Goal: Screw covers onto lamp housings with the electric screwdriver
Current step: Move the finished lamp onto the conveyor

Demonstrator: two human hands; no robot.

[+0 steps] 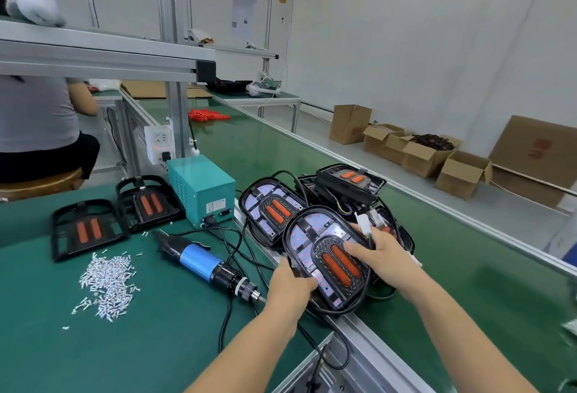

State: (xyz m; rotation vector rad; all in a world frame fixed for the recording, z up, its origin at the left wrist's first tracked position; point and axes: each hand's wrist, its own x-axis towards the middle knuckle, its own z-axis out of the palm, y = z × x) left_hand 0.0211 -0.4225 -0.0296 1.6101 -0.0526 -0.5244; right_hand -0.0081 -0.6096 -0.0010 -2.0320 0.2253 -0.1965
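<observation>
Both hands grip one lamp housing point(327, 264) at the tabletop's point(156, 346) edge, left hand point(292, 281) and right hand point(379, 255) fingers wrapped around it; trailing cables could snag the idle electric screwdriver point(203, 263).

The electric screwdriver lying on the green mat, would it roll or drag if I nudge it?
The electric screwdriver looks cylindrical, so it may roll sideways. Its cable runs toward the teal power box and would probably tug back. It looks rigid and fairly dense.
</observation>
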